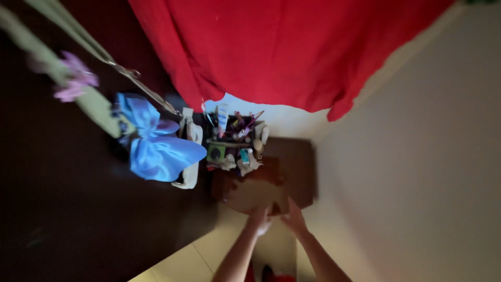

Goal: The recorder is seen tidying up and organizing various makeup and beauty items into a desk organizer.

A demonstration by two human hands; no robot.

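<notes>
Pale wall, 1 red cloth [292, 52] above. Ur left hand [259, 218] & right hand [295, 219] flat, just apart, on 1 brown table [284, 172]; 1 blue bow [156, 143] nearby.

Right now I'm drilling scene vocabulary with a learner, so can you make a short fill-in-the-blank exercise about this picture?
1. Both hands, the left hand and the right hand, rest on the near edge of a small ____ wooden table.
2. The cloth hanging above the table is ____.
3. The big bow left of the table is ____.
4. The clutter of small items lies on the table's ____ side.

Missing words: brown; red; blue; far
</notes>
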